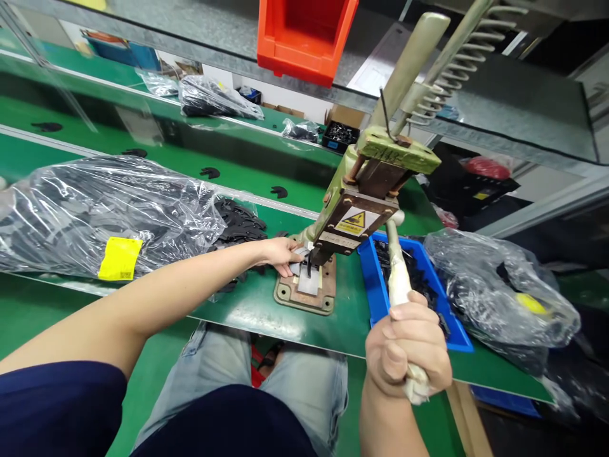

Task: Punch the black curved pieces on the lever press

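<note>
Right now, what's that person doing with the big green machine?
The person's right hand is wrapped around the long handle of a hand press. The left hand is low at the press's base, right by a small black piece; I can't tell how firmly it's pinched. A blue bin of black parts sits to the right, and a big plastic bag of dark parts lies to the left.

Red-orange bin (295, 67) on a grey shelf (200, 28).
</note>
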`<state>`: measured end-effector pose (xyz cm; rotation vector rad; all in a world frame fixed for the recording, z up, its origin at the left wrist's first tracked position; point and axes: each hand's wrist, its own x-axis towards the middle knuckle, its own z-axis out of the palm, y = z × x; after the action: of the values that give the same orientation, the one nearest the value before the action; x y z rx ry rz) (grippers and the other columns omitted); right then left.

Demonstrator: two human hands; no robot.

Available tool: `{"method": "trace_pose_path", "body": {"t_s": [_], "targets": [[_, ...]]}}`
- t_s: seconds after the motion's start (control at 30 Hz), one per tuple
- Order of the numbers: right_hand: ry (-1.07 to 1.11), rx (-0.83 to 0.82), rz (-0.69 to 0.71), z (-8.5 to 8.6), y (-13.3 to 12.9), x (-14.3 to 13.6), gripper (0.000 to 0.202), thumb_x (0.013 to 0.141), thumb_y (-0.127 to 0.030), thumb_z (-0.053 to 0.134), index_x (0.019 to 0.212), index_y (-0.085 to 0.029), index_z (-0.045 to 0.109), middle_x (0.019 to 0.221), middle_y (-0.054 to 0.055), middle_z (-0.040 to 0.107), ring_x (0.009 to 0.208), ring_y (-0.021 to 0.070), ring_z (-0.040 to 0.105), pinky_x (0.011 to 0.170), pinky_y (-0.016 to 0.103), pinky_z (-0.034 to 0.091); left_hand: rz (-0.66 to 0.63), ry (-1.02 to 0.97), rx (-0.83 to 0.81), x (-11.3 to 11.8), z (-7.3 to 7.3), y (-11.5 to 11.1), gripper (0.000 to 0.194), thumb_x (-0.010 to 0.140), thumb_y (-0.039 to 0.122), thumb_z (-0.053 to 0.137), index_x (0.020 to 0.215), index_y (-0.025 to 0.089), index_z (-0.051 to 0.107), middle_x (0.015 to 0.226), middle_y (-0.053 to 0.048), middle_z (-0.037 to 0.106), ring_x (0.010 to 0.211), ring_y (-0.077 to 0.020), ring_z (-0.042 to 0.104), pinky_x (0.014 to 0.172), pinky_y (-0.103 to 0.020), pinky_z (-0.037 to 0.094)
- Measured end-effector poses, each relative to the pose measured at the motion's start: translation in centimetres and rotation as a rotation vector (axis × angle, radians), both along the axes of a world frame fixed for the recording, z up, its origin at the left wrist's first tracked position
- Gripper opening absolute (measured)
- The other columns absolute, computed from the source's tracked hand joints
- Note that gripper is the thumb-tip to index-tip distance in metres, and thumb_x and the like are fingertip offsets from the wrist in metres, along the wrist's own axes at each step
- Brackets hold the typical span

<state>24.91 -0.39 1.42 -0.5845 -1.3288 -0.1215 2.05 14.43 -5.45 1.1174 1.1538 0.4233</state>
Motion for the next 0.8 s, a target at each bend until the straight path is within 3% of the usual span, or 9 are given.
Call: {"method": "trace_pose_path", "body": {"t_s": [0.2,0.33,0.43,0.5,0.53,0.6,0.67,0.73,0.8], "targets": [[0.026,0.061,0.030,0.8,0.5,-0.3,0.035,0.088,-0.033,0.071,0.061,-0.025,0.050,0.056,-0.004,0.050,0.063,0.0167,0.058,0.093,0.053,0.057,0.064,-0.022,-0.087,0.2,0.1,-1.0,0.038,0.079,0.035,0.090,0.103,0.014,0.069,0.064,-0.010,0.074,0.057,-0.0255,0.077,0.051,-0.026,0.061],[0.051,0.165,0.103,5.5,2.6,-0.2,0.018,0.085,-0.038,0.077,0.085,-0.025,0.065,0.068,-0.003,0.057,0.067,0.0179,0.061,0.086,0.050,0.060,0.102,-0.052,-0.060,0.5,0.1,-1.8,0.041,0.082,0.037,0.088,0.109,0.014,0.067,0.064,-0.007,0.073,0.056,-0.0242,0.077,0.051,-0.025,0.060],[-0.006,0.093,0.141,9.9,4.3,0.7,0.039,0.087,-0.041,0.077,0.121,-0.025,0.067,0.110,0.004,0.069,0.102,0.0249,0.072,0.098,0.050,0.059,0.132,-0.089,-0.015,0.3,0.4,-2.6,0.036,0.086,0.042,0.085,0.099,0.016,0.063,0.065,-0.007,0.073,0.057,-0.0214,0.076,0.053,-0.024,0.062],[-0.022,0.009,0.146,11.0,5.0,1.6,0.049,0.089,-0.038,0.074,0.134,-0.022,0.062,0.137,0.008,0.063,0.133,0.0314,0.064,0.113,0.050,0.050,0.162,-0.128,0.022,-0.3,0.9,-3.7,0.041,0.085,0.047,0.085,0.090,0.017,0.059,0.066,-0.007,0.074,0.058,-0.0192,0.076,0.054,-0.024,0.062],[-0.003,-0.031,0.136,10.5,5.2,2.0,0.052,0.089,-0.036,0.073,0.137,-0.022,0.060,0.143,0.009,0.059,0.141,0.0320,0.058,0.117,0.049,0.047,0.173,-0.152,0.043,-0.8,1.2,-4.4,0.045,0.083,0.050,0.086,0.086,0.018,0.056,0.066,-0.006,0.074,0.058,-0.0184,0.075,0.055,-0.024,0.062],[0.077,-0.104,0.100,7.7,5.2,2.3,0.053,0.087,-0.030,0.076,0.137,-0.023,0.059,0.139,0.008,0.062,0.140,0.0274,0.058,0.119,0.046,0.047,0.177,-0.211,0.095,-1.9,2.1,-6.2,0.051,0.079,0.056,0.088,0.082,0.018,0.052,0.066,-0.004,0.073,0.058,-0.0176,0.075,0.056,-0.025,0.063],[0.094,-0.331,0.123,3.2,4.5,1.7,0.047,0.087,-0.026,0.076,0.132,-0.023,0.061,0.121,0.006,0.069,0.113,0.0177,0.070,0.107,0.040,0.056,0.161,-0.270,0.141,-3.0,3.2,-8.4,0.054,0.077,0.059,0.087,0.080,0.018,0.052,0.068,-0.002,0.072,0.060,-0.0176,0.075,0.057,-0.026,0.064],[-0.016,-0.617,0.277,-1.5,3.2,0.3,0.035,0.087,-0.028,0.077,0.120,-0.020,0.068,0.103,0.006,0.074,0.094,0.0161,0.073,0.092,0.036,0.062,0.137,-0.308,0.174,-3.6,4.3,-10.5,0.053,0.078,0.061,0.085,0.079,0.019,0.053,0.069,-0.001,0.071,0.060,-0.0170,0.074,0.057,-0.027,0.065],[-0.086,-0.779,0.386,-5.2,1.6,-1.7,0.033,0.086,-0.033,0.079,0.115,-0.019,0.071,0.099,0.008,0.077,0.088,0.0182,0.075,0.081,0.034,0.064,0.122,-0.318,0.201,-3.6,5.1,-12.1,0.051,0.079,0.061,0.084,0.078,0.019,0.053,0.069,0.000,0.070,0.059,-0.0154,0.072,0.057,-0.026,0.064]]}}
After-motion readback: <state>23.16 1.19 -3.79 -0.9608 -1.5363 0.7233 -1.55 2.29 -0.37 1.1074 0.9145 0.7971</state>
